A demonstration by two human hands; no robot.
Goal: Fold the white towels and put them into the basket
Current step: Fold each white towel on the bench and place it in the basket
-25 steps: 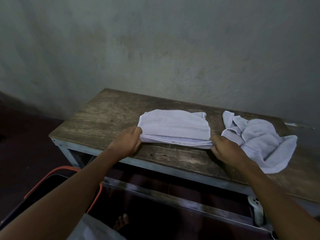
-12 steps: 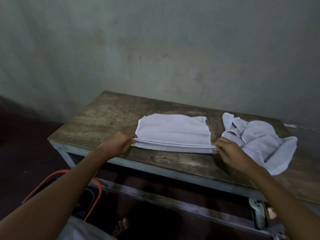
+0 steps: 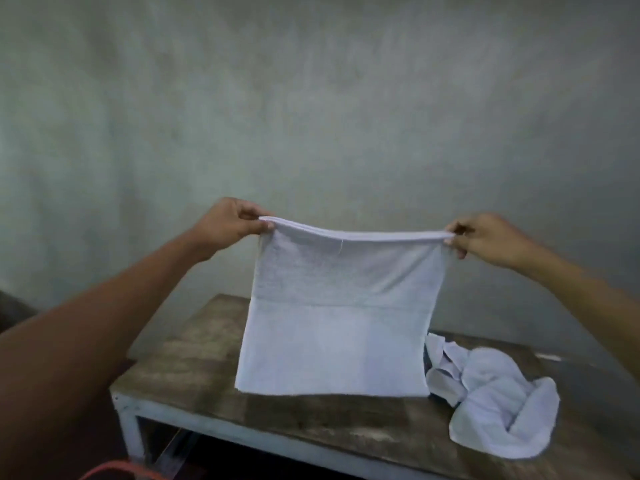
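You hold a white rectangular terry towel (image 3: 337, 317) up in the air in front of the grey plaster wall (image 3: 311, 98). Your left hand (image 3: 230, 225) pinches the top left corner between thumb and fingers, and your right hand (image 3: 485, 239) pinches the top right corner the same way, the top edge doubled and stretched between them. The towel hangs flat, its bottom edge just above the worn wooden table top with a pale metal frame (image 3: 180, 368). A second white towel, crumpled in a heap (image 3: 502, 403), lies on the table to the right. An orange curved rim (image 3: 114, 467) shows at the lower edge, below the table's left corner.
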